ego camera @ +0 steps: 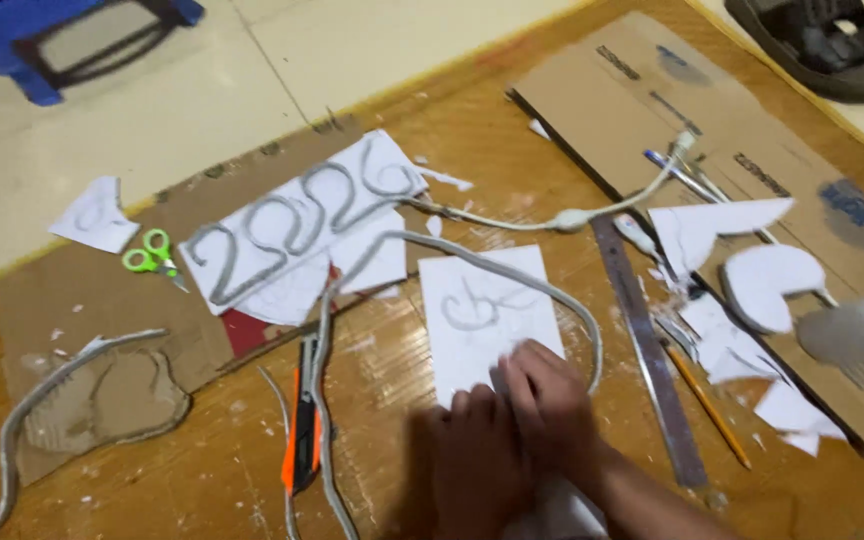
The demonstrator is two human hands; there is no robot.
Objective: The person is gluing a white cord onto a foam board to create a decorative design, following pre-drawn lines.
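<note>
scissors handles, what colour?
Bright green handles on the scissors, lying on the cardboard left of the white sheets. Head view, the only one, shows them clearly.

Both hands (512, 430) on white sheet (482, 320)

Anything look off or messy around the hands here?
Yes. White paper scraps and small flecks litter the wooden floor. An orange cutter lies loose close to the left hand. Both hands, left and right hand, press a white sheet; they're motion-blurred.
</note>
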